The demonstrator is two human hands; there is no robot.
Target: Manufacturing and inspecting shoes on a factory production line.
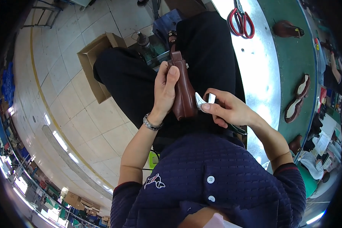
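Note:
Above my lap, my left hand (166,88) is closed round a brown leather shoe (185,97), its thumb pressed on the near side. The shoe has a small shiny metal fitting near its far end. My right hand (226,108) pinches a white cloth-like piece (200,102) between thumb and fingers. Its pointed tip is against or very close to the shoe's right side; I cannot tell if they touch. A thin dark object (238,130) sticks out below my right hand; whether I hold it is hidden.
On the metal-topped bench (260,95) at right lie red-handled scissors (241,23). Beyond, a green surface (288,57) carries a brown shoe (288,29) and more brown shoes (297,98). A cardboard box (97,85) and a bottle (142,39) stand left of my legs. Other people are at far right.

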